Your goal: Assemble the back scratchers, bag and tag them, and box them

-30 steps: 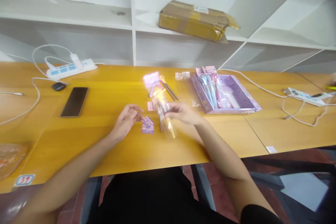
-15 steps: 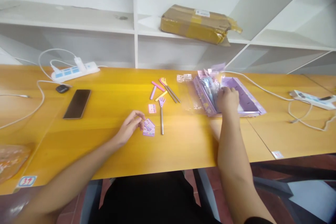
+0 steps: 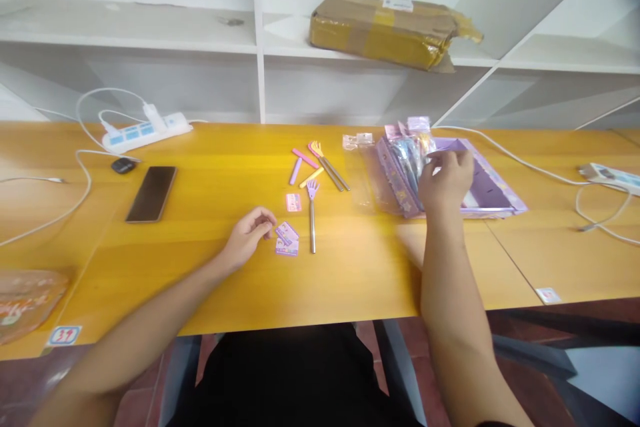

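Note:
My left hand (image 3: pixel 249 237) rests over the table with loosely curled fingers and nothing visible in them. Just right of it lie small purple printed cards (image 3: pixel 287 247), overlapping. A pink card (image 3: pixel 293 203) and a back scratcher (image 3: pixel 313 213) with a purple hand-shaped head and metal shaft lie near. My right hand (image 3: pixel 447 180) is over a purple box (image 3: pixel 493 177), fingers bent and closed beside clear plastic packets (image 3: pixel 407 157); what its fingertips grip is hidden.
Behind lie two more back scratchers (image 3: pixel 330 165) and short coloured sticks (image 3: pixel 296 171). Clear plastic wrapping (image 3: pixel 360 170) lies left of the box. At left are a phone (image 3: pixel 151 194) and a power strip (image 3: pixel 147 133). A taped carton (image 3: pixel 385 27) sits on the shelf.
My right hand has lifted slightly and shifted right over the box. My left hand stays beside the cards. The whole view has shifted a little.

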### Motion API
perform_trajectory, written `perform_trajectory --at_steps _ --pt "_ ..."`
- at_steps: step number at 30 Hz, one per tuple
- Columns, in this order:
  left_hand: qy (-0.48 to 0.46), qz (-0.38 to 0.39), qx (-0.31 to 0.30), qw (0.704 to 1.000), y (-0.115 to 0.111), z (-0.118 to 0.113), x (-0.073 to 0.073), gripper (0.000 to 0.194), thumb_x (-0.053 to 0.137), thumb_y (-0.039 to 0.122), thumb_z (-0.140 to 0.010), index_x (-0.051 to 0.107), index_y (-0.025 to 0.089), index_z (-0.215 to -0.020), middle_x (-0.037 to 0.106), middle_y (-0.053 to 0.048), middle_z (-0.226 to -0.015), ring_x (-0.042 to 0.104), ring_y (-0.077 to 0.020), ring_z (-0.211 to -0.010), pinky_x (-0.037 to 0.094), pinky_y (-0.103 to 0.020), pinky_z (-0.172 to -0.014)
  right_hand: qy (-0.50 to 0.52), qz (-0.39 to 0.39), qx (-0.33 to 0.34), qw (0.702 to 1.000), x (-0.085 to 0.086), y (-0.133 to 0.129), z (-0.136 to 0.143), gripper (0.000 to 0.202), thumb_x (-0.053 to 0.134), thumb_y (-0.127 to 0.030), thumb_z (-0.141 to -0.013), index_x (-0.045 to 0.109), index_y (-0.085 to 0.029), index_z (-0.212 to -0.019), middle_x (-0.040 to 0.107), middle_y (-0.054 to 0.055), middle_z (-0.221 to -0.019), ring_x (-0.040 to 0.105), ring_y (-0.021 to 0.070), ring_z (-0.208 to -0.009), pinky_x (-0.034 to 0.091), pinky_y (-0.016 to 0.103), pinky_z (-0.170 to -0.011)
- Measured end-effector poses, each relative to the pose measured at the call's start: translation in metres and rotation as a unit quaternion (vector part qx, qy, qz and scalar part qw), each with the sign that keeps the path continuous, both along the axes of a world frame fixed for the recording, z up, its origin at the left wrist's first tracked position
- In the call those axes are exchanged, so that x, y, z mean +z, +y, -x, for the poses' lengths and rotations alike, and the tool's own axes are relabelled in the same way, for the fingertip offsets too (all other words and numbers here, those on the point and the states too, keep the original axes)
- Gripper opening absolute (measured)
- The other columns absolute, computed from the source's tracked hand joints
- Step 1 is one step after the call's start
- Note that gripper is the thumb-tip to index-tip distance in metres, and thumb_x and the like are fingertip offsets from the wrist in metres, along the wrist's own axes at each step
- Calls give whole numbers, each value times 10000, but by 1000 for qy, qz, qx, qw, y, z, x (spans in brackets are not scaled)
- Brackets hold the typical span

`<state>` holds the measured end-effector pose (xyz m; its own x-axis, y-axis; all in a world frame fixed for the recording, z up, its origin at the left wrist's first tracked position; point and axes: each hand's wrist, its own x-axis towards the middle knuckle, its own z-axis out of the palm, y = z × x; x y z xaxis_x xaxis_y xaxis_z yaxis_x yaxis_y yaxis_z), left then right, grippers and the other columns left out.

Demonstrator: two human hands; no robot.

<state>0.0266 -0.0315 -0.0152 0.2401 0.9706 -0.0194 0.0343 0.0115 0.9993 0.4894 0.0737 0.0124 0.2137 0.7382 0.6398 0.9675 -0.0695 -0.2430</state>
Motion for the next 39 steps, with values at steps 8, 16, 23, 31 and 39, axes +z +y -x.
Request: perform_trajectory --at_steps 8,16,23,31,39 --pt "21 1 6 1000 4 3 4 104 598 280 -871 642 201 -821 619 6 -762 566 -145 -680 466 -289 -685 -9 170 304 937 -18 -7 94 398 469 -227 -1013 682 -196 -1347 795 103 -1094 722 242 -929 522 323 -820" --pt "43 74 15 996 18 -11 -6 79 573 235 -830 606 218 -900 635 12 -818 551 -137 -642 447 -275 -630 -276 248 431 822 -14 -26 162 365 460 -179 -1096 641 -213 -1410 739 119 -1191 703 221 -943 462 309 -782" --pt "332 -133 38 933 113 -37 9 100 672 259 -893 616 217 -963 705 -43 -994 659 -200 -897 513 -338 -878 -293 242 429 820 -12 -28 162 233 454 -194 -1110 656 -169 -1225 721 125 -1105 664 204 -873 398 306 -757" --pt "391 -137 65 908 170 -54 5 252 783 180 -744 644 206 -953 691 -34 -846 642 -224 -831 472 -332 -835 -226 219 428 847 -14 -22 155 199 498 -207 -1072 692 -175 -1101 744 102 -1016 647 197 -818 365 307 -745" --pt "383 -92 -11 919 90 5 27 229 551 334 -889 601 231 -690 613 -10 -601 584 -193 -554 417 -299 -562 -156 148 412 885 -16 -15 143 169 565 -210 -998 721 -193 -1059 698 89 -1087 617 196 -846 403 302 -776"
